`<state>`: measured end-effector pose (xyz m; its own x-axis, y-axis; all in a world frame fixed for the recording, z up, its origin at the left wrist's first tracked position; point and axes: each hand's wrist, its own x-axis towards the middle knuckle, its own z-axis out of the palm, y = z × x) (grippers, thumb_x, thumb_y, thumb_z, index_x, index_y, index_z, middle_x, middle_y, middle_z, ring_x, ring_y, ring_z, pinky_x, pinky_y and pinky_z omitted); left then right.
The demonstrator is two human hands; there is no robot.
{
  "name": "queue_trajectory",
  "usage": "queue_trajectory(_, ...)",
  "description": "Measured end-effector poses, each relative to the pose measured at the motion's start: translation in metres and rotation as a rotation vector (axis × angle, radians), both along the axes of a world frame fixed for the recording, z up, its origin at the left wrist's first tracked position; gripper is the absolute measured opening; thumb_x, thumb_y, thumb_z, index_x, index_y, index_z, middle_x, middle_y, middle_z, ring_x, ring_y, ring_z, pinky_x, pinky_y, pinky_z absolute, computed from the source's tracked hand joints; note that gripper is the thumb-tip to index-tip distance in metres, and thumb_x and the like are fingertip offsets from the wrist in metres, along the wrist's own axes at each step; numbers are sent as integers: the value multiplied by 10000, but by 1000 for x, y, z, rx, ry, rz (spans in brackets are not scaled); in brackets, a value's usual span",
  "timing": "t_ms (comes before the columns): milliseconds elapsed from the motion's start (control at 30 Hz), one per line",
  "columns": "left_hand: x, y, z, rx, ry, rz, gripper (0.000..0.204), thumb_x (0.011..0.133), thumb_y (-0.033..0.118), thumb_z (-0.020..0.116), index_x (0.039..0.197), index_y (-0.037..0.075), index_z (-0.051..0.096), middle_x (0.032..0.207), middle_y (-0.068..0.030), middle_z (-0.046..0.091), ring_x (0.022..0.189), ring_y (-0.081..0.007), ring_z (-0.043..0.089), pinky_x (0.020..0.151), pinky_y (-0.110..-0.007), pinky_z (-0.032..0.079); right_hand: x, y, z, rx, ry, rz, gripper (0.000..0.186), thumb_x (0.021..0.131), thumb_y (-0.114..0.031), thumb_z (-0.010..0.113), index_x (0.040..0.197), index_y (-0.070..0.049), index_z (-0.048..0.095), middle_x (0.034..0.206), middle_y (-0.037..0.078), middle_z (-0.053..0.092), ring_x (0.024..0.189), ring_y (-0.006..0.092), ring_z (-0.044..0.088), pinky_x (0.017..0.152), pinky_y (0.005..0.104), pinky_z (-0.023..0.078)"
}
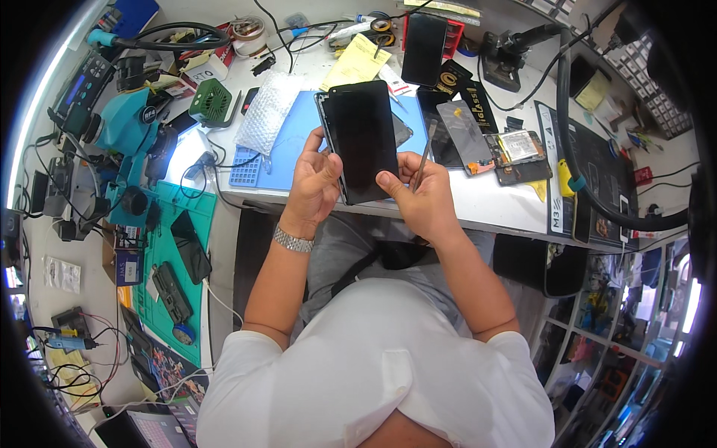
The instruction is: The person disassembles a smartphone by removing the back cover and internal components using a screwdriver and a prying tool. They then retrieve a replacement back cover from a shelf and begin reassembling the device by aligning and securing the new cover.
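Note:
A black tablet [361,142] is held upright in front of me, its dark screen side showing. My left hand [317,179] grips its left edge, the thumb along the side and the fingers behind. My right hand [423,190] pinches the lower right edge with the thumb on the front. A thin metal pry tool [425,163] also sits in the right hand, sticking up between the fingers. Under the tablet lies a blue work mat [299,138] on the white bench. What the fingers behind the tablet touch is hidden.
Right of the tablet lie a loose screen panel [464,134] and an opened phone [521,157]. Bubble wrap [267,112] and a green speaker-like box [213,102] are on the left. A black hose [579,172] arches at the right. A teal mat [168,261] holds phone parts.

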<state>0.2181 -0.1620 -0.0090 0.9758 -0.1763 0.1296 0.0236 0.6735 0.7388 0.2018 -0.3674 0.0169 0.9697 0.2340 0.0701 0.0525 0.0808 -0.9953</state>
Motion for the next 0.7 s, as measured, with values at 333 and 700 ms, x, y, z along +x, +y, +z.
queue_trajectory(333,-6,-9,0,21,-2,1,815,921,221,855,1537,45,351,1370,-167,586,1281,-226,611,1083,-340,520,1,-7,11,-71,74,-26,294,933,-4,761,1217,62,727,976,61,767,861,89,673,807,262,552)
queue_trajectory(700,-11,-17,-4,4,-31,0,871,892,255,885,1526,39,327,1375,-182,589,1278,-255,627,1069,-390,557,1,-6,5,72,212,-16,352,910,60,773,1255,60,706,920,36,726,799,52,628,716,226,491)
